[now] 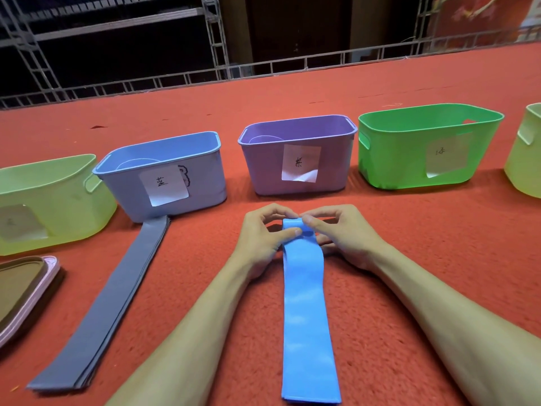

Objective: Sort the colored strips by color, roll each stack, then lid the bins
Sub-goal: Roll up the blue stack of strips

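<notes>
Sorting seems done. Purple bin (263, 174) & neighbours are w/o lids yet. Left of it, grey stack (117, 288) lies flat, unrolled. In front of it, blue stack (307, 317), roll only started: left hand (260, 238) & right hand (342, 232) pinch its far end.

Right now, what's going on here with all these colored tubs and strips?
A person is rolling up a stack of blue strips on the red carpet. The left hand and right hand both pinch its far end, which is curled over; the rest lies flat. A grey stack lies unrolled to the left, its far end at the blue bin. The purple bin and green bin beside it stand open, and a lid lies at the left edge.
</notes>
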`<state>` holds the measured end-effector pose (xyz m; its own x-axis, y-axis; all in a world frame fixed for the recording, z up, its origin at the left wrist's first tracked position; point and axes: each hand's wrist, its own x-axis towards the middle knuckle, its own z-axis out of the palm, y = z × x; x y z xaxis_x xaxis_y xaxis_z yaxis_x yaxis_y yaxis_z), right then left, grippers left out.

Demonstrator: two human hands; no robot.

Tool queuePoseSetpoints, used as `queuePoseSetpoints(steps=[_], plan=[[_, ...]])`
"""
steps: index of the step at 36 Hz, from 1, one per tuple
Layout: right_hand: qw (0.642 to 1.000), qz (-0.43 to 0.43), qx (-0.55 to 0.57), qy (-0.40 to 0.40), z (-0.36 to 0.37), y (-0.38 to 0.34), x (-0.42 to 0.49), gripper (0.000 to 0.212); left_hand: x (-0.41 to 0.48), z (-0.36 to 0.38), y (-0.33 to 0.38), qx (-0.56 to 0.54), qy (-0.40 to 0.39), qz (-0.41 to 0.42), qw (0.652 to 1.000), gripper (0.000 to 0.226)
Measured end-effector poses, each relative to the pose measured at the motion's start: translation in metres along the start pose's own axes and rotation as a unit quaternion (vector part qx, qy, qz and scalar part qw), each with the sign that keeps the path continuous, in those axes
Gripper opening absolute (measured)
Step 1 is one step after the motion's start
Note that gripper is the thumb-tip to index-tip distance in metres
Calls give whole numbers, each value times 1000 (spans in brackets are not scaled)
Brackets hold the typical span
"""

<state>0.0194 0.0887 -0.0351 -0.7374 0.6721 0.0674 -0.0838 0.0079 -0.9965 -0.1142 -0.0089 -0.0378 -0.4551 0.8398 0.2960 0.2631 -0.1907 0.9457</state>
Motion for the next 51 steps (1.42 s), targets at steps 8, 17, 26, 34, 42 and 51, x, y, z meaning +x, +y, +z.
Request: queuePoseSetpoints(steps=[8, 17, 26, 34, 42, 51], plan=[[999, -42, -21, 16, -2, 4, 0, 23, -1, 3, 0, -31, -25, -36, 999, 25], [992, -87, -61, 66, -5, 0, 1, 26, -2, 10, 6, -86, -30, -111, 990, 6], [995, -88, -25, 50, -6, 2, -1, 27, -2, 8, 3, -75, -5, -87, 993, 10], [996, -6, 82, 25, -5, -2, 0, 29, -3, 7, 7, -93, 14, -76, 993, 24], [1000, 2, 22, 18, -3, -1, -1, 19, -2, 7, 3, -52, 26, -50, 997, 32], [998, -43, -25, 47, -5, -3, -2, 31, 0, 11, 7, -125, 23, -105, 986, 12]])
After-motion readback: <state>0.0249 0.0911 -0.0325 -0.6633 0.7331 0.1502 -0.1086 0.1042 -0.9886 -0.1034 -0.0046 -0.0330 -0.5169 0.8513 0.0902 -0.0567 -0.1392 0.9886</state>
